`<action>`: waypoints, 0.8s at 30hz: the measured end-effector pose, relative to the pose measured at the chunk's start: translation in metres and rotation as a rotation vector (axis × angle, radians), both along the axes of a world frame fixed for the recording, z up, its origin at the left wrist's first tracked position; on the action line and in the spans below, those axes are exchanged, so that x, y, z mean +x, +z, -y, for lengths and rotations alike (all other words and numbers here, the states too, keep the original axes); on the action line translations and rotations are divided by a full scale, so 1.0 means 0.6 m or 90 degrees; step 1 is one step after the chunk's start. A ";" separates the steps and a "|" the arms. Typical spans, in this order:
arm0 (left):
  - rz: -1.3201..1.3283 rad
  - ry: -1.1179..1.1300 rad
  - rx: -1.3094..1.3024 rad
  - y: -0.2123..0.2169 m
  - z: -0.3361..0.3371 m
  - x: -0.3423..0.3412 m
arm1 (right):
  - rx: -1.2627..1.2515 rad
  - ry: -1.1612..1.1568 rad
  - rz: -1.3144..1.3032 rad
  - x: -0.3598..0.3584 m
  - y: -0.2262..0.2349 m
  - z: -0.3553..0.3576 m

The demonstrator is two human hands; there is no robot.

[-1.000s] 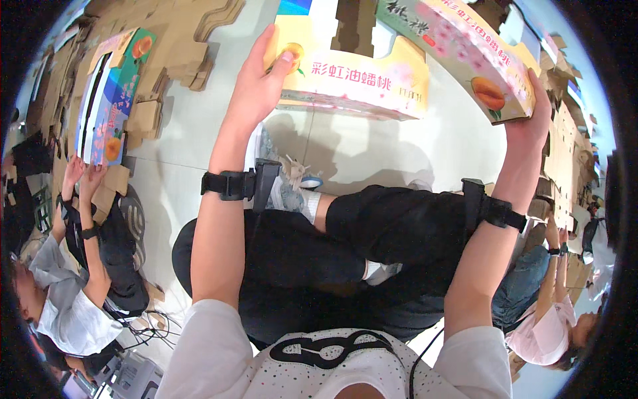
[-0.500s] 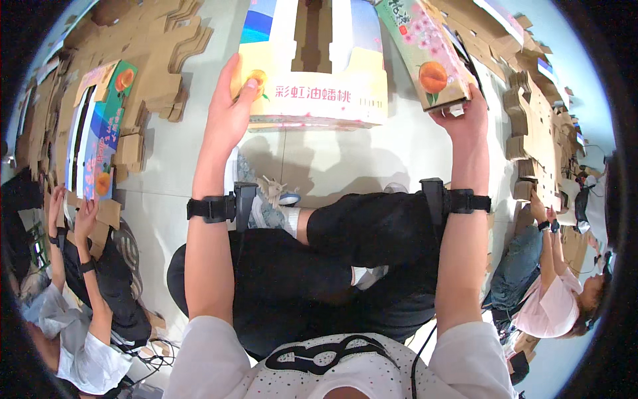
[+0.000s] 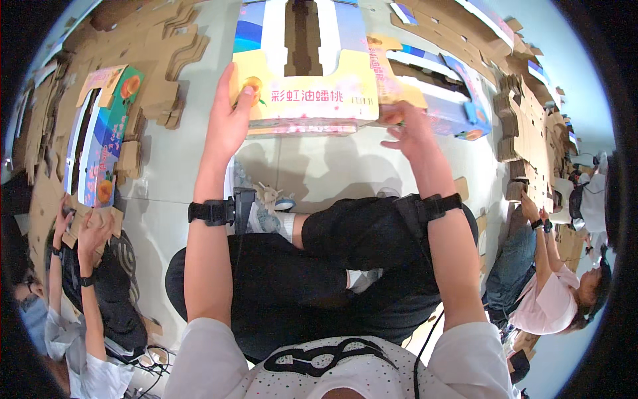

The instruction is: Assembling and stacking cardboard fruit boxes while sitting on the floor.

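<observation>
A printed fruit carton (image 3: 306,93), yellow, white and blue with an open slot along its top, stands on the floor in front of me. My left hand (image 3: 229,113) is closed on its near left corner, thumb on the top panel and fingers down the side. Close against its right side lies a second printed carton (image 3: 452,113), pink, yellow and blue, with a similar slot. My right hand (image 3: 413,133) is at this carton's near left end, fingers apart and slightly blurred. Whether its fingertips touch the carton, I cannot tell.
Flattened brown cardboard (image 3: 149,60) lies at the far left, and stacked cardboard (image 3: 525,139) stands at the right. On the left, a co-worker's hands (image 3: 93,233) are at another fruit carton (image 3: 100,143). Another person (image 3: 541,299) sits at the right.
The second carton has gone from tilted up in my right hand to lying beside the first. My right hand has moved left and loosened. The first carton has shifted slightly left.
</observation>
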State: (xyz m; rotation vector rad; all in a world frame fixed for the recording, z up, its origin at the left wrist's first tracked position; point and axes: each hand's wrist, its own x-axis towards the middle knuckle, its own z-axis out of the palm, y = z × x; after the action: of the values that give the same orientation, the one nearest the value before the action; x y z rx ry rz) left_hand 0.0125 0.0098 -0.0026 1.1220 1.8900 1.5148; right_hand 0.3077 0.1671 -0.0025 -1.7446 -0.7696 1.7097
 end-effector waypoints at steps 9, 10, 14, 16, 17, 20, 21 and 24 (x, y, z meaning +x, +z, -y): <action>0.032 0.001 -0.024 -0.005 -0.001 -0.003 | 0.578 0.370 0.627 -0.007 -0.018 -0.020; 0.027 0.015 -0.042 -0.001 0.001 -0.002 | 0.529 0.444 0.699 -0.006 -0.019 -0.024; 0.043 0.029 -0.062 -0.002 0.001 -0.002 | 0.443 0.633 0.820 -0.006 -0.028 -0.020; 0.033 0.021 -0.052 -0.010 0.000 -0.010 | 0.453 0.722 0.806 -0.005 -0.025 -0.021; 0.022 0.011 -0.041 -0.013 0.000 -0.013 | 0.453 0.724 0.806 -0.005 -0.022 -0.026; 0.033 0.021 -0.075 0.006 0.000 -0.009 | 0.382 0.759 0.802 -0.001 -0.005 -0.027; 0.034 0.019 -0.075 0.010 -0.001 -0.006 | 0.402 0.744 0.813 0.000 -0.007 -0.019; 0.071 0.025 -0.055 0.012 -0.004 -0.003 | 0.426 0.743 0.823 0.002 -0.002 -0.015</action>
State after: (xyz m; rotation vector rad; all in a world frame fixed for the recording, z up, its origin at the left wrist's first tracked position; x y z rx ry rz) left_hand 0.0105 0.0120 0.0047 0.9486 1.8929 1.4703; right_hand 0.3089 0.1759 -0.0036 -1.7676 -2.8783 0.2690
